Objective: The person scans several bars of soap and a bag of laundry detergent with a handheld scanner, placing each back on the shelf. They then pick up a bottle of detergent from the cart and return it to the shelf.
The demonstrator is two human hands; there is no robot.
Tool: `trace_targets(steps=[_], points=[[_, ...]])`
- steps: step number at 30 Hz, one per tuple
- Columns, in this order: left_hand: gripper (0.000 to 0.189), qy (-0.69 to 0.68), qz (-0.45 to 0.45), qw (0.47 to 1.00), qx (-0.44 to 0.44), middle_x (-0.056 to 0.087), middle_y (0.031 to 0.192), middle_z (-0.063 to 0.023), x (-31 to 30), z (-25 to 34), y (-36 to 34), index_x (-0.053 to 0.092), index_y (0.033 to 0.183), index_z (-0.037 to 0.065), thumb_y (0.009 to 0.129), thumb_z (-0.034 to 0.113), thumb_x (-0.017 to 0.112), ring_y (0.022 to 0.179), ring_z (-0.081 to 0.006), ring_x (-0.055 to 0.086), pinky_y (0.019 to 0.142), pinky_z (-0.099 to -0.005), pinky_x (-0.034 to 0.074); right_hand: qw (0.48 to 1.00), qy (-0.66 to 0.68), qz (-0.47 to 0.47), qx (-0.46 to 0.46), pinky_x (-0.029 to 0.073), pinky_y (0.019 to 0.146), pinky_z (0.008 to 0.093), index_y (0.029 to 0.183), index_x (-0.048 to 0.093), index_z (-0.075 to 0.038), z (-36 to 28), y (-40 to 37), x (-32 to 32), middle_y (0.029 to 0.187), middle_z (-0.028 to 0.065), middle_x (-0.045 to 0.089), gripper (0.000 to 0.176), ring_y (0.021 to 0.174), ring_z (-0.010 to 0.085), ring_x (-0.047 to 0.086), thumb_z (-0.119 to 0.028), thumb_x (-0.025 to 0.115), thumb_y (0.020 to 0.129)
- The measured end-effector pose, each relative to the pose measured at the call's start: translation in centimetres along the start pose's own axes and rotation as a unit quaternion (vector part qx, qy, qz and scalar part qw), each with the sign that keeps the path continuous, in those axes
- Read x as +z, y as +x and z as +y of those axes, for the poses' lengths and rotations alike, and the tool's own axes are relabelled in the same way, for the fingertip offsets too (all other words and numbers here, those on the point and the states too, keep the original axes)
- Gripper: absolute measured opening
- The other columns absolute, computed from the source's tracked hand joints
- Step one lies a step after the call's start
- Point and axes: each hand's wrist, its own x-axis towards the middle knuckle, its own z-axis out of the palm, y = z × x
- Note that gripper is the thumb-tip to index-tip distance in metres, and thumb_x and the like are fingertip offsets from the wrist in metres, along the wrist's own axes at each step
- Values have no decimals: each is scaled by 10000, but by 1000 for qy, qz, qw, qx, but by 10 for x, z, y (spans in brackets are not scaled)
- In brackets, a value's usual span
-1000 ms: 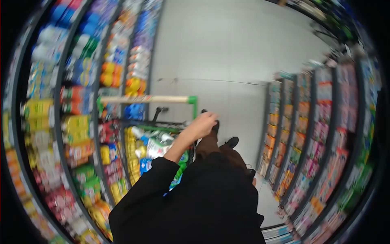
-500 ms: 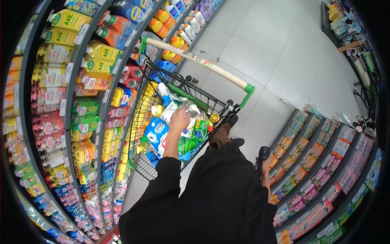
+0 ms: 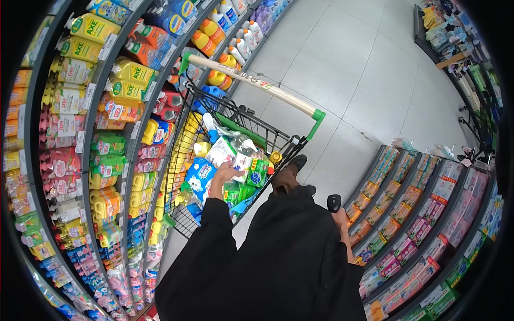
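My left hand (image 3: 227,173) lies over the goods in a shopping cart (image 3: 184,214), its fingers stretched to the right and partly hidden from view. Under and beside it are a blue pack with a white cartoon figure (image 3: 200,174), a white pack (image 3: 221,152) and green packs (image 3: 235,195). A clear pump bottle with a white top (image 3: 248,145) and a yellow-capped bottle (image 3: 275,157) are close by. Away from the cart, at my right side, my right hand (image 3: 340,217) is closed around a black handheld device with an oval head (image 3: 334,203).
A tall shelf of detergent bottles (image 3: 128,75) runs along the left, close to the cart. The cart's wooden handle with green ends (image 3: 257,83) points away from me. At the right stands a low shelf of boxed goods (image 3: 407,214). Grey tiled floor (image 3: 342,69) stretches ahead.
My left hand has drawn back towards me, off the white pack and nearer the blue and green packs. My right hand has shifted slightly left and turned the black device.
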Motion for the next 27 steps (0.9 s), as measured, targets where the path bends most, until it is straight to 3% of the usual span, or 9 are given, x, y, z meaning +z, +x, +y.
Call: trace_targets(steps=[3,5,10,13,17,21,24,25,27], points=[[720,20,23,999,11,664,1184,-152,-27,14,-12,558,1303,-53,715,243,848,1078,-224,641,860,-340,525,999,17,39,21,533,719,419,886,715,11,22,-16,2,817,204,719,319,824,316,721,-238,797,704],[696,-35,-148,984,94,638,1237,-124,-49,38,-36,530,1331,-56,747,192,816,1066,-177,626,899,-300,496,996,63,63,24,526,697,424,869,715,4,55,-13,14,787,193,714,294,798,304,719,-246,781,731],[629,-19,-307,921,238,628,1203,-64,-49,133,-119,529,1323,-31,774,118,797,1060,-116,580,924,-262,454,984,113,139,19,514,647,392,799,698,3,67,-28,23,730,143,704,240,724,254,704,-224,764,756],[608,106,-387,830,389,608,1179,-34,-2,184,-134,514,1327,11,797,112,794,1059,-89,553,909,-242,444,955,265,120,57,497,609,350,799,693,4,42,-41,10,727,89,697,190,676,180,670,-167,768,770],[676,108,-480,788,369,605,1198,-41,86,233,-175,488,1370,8,776,97,798,1082,-85,554,921,-256,458,892,409,192,-2,484,589,300,883,694,-1,-17,-75,-42,746,41,672,170,631,128,608,-134,774,815],[779,98,-523,720,444,611,1212,-95,168,253,-203,434,1441,6,754,54,799,1082,-116,573,923,-262,468,763,602,145,-184,506,726,269,1123,651,9,-63,-132,-103,900,63,693,276,798,103,627,-154,713,909],[778,132,-545,726,398,647,1156,-119,207,263,-230,445,1439,24,748,47,802,1037,-146,609,912,-285,485,675,662,171,-277,509,849,300,1247,592,12,-80,-175,-130,1066,70,678,414,954,138,628,-204,715,916],[773,154,-541,734,381,660,1132,-120,219,265,-237,452,1433,27,746,49,805,1021,-148,618,904,-293,492,659,677,195,-264,505,867,303,1245,603,-2,-80,-186,-132,1095,62,672,413,968,131,623,-164,741,892],[744,157,-558,708,403,675,1089,-118,243,260,-239,455,1422,32,764,62,800,997,-154,633,885,-298,506,701,627,272,-205,502,857,290,1197,633,-14,-77,-207,-140,1078,59,681,392,953,118,623,-126,780,851]])
